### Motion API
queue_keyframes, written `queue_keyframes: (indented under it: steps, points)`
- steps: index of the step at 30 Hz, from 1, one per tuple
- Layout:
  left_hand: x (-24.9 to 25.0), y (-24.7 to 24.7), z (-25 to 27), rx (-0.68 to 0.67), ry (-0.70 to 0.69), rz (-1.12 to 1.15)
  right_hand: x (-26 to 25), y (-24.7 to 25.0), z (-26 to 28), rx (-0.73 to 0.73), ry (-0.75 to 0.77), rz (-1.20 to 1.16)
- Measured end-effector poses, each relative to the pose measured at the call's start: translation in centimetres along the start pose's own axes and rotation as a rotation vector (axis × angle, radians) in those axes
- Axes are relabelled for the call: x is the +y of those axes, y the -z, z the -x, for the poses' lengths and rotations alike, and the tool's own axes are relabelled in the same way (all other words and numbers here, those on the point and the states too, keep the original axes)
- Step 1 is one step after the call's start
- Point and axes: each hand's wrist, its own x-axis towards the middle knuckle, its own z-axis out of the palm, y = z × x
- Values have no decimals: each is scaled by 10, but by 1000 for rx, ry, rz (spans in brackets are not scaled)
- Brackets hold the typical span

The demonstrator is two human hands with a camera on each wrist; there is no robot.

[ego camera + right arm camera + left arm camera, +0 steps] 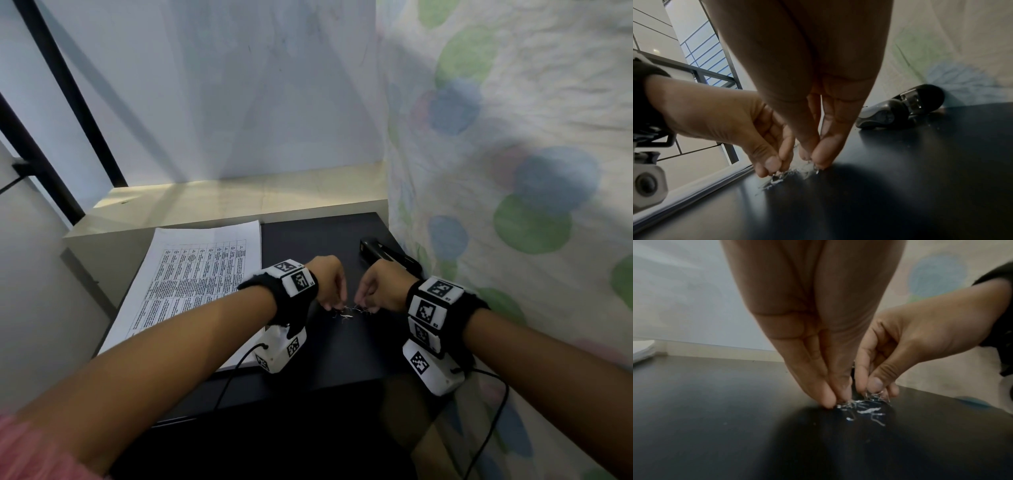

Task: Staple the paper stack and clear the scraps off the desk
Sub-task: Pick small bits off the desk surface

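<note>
A small heap of bent metal staples and a white paper scrap [346,312] lies on the black desk [329,356]. My left hand [337,303] comes down on the heap's left side, thumb and fingertips [830,400] pinching staples against the desk. My right hand [363,305] pinches a tangle of bent staples [876,395] on the right side, its fingertips [821,160] on the desk. The two hands nearly touch. The printed paper stack [191,277] lies flat at the desk's left. The black stapler [387,255] rests behind my right hand.
A patterned cloth [513,171] hangs along the desk's right edge, close to the stapler [900,110]. A pale shelf [222,202] runs behind the desk below a white wall. Cables trail from both wrist cameras over the desk's front edge.
</note>
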Motion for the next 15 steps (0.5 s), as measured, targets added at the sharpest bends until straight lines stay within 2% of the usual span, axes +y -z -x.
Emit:
queue_keyframes:
  steps: [3,9,15]
  points:
    - [-5,1,6,11,-21,40,0,1,0,-16,3,-26]
    - [-11,-4,13,16,-34,-146,0,6,5,-114,45,104]
    - [-6,-8,5,34,-39,-54,-6,3,0,-77,81,161]
